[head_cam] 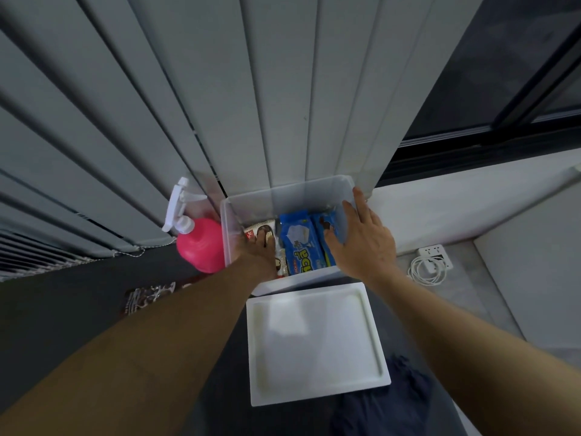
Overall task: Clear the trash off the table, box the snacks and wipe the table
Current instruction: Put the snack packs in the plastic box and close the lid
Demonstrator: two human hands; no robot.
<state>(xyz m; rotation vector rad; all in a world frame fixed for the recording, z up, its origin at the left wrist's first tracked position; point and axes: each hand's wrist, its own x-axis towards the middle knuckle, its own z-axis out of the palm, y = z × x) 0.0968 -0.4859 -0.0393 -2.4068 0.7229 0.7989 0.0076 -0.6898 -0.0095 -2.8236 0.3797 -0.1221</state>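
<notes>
Now | left hand [262, 251] on brown-white pack [266, 229] in box [283, 192] — grip unclear | right hand [364, 240] straight-fingered, thumb on blue pack [325, 222] | lid [314, 341] just below box, nearer right hand

light: dim, cool | source: perhaps overhead | glare: soft sheen on lid [316, 344] | edges: fisheye-bent | near foreground: soft

- left hand [261, 250]: bare arm stretched forward, fingers bunched and pointing down and away, grip unclear
- right hand [361, 239]: arm stretched forward, palm down, fingers straight and spread, thumb out leftward
</notes>
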